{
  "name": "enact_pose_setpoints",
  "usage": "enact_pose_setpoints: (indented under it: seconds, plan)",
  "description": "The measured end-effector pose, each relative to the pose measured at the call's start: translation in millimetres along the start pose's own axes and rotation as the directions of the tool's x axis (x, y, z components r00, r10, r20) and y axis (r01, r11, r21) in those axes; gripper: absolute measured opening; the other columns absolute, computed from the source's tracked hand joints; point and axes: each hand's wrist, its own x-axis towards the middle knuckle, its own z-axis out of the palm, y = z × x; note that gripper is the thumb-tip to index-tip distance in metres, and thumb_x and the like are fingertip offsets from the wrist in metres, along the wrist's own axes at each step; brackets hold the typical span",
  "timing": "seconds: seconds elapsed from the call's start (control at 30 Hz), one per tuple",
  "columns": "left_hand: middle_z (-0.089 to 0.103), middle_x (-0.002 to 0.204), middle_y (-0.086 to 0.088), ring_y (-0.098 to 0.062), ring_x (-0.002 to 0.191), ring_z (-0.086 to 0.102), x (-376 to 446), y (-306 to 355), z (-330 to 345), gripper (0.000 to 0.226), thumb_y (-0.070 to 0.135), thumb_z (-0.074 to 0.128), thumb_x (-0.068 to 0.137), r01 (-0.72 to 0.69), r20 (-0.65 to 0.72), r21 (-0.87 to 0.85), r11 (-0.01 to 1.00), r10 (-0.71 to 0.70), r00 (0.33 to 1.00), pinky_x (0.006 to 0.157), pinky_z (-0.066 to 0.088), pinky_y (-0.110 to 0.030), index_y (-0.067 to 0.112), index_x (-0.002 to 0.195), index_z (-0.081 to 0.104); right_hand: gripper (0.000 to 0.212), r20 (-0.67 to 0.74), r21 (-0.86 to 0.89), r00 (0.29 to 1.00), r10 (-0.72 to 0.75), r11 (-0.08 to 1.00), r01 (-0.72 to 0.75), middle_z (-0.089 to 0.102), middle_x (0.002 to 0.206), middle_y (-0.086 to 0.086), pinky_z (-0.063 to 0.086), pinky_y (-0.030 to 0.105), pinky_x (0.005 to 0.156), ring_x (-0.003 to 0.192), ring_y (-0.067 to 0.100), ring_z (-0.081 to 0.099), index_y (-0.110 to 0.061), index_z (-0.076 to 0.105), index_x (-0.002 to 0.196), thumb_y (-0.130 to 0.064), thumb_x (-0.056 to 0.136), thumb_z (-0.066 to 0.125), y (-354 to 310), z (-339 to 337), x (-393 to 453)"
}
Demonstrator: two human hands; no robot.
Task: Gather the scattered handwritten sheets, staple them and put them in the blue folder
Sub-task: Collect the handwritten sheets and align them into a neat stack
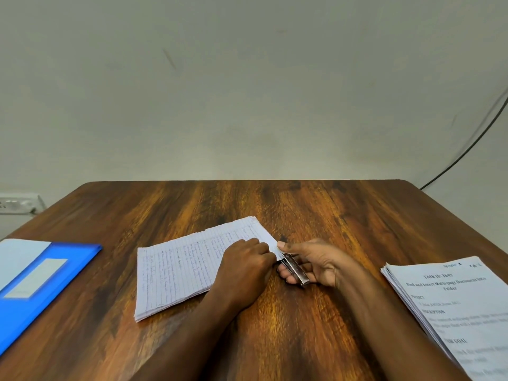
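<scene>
A stack of lined handwritten sheets (181, 268) lies squared up in the middle of the wooden table (343, 215). My left hand (244, 268) rests on the stack's near right corner with its fingers curled, pinching the paper edge. My right hand (313, 264) grips a small metal stapler (295, 269), whose jaws sit over that same corner of the sheets. The blue folder (35, 281) lies shut at the table's left edge, well away from both hands.
A pile of printed task sheets (456, 306) lies at the right edge of the table. A wall socket (16, 203) sits at the far left and a black cable (467, 149) runs down the wall at the right.
</scene>
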Motion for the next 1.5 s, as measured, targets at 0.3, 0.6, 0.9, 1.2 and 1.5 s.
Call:
enact_pose_setpoints:
  seconds: [0.3,0.6,0.9,1.2,1.5]
  plan:
    - [0.064,0.074,0.006,-0.012,0.071,0.055,-1.4,-0.7,0.4,0.022,0.030,0.059,0.096,0.018,-0.011,0.003,1.000,-0.018,1.000,0.059,0.048,-0.036,0.023,0.081,0.074,0.052,0.004,0.023,1.000,-0.009,1.000,0.009,0.076,0.094,0.028,0.065,0.037,0.056,0.070,0.029,0.076,0.014,0.068,0.114,-0.027,0.085,0.083,2.3,-0.3,0.8]
    - [0.064,0.073,0.006,-0.012,0.069,0.055,-1.1,0.3,0.7,0.025,0.031,0.058,0.095,0.016,-0.009,0.004,1.000,-0.016,1.000,0.057,0.047,-0.034,0.022,0.078,0.074,0.048,-0.024,0.036,1.000,0.001,0.999,0.000,0.076,0.092,0.028,0.064,0.038,0.054,0.068,0.029,0.076,0.015,0.068,0.111,-0.024,0.087,0.082,1.8,2.6,1.1]
    - [0.066,0.075,0.007,-0.010,0.071,0.057,-2.2,-0.7,3.2,0.025,0.032,0.058,0.096,0.022,0.018,-0.010,1.000,-0.022,1.000,0.061,0.051,-0.036,0.024,0.081,0.075,0.040,-0.069,0.015,0.998,0.002,1.000,-0.001,0.075,0.085,0.027,0.062,0.037,0.051,0.066,0.029,0.075,0.014,0.066,0.108,-0.020,0.092,0.079,1.4,7.7,1.7]
    - [0.065,0.073,0.008,-0.012,0.072,0.057,-2.0,-0.7,4.2,0.028,0.033,0.053,0.094,0.018,0.012,-0.012,1.000,-0.018,1.000,0.059,0.048,-0.035,0.024,0.078,0.074,0.036,-0.121,-0.026,0.993,-0.019,1.000,0.016,0.073,0.075,0.021,0.058,0.030,0.043,0.055,0.023,0.070,0.013,0.067,0.107,-0.021,0.096,0.073,0.8,15.1,1.2]
    - [0.064,0.072,0.008,-0.010,0.070,0.057,-2.5,0.2,4.0,0.030,0.037,0.054,0.094,0.023,0.003,-0.008,1.000,-0.023,1.000,0.058,0.047,-0.032,0.025,0.076,0.074,0.029,-0.138,-0.020,0.990,-0.036,0.999,0.034,0.071,0.068,0.019,0.058,0.029,0.043,0.050,0.022,0.069,0.008,0.067,0.092,-0.020,0.098,0.071,0.6,18.4,-0.2]
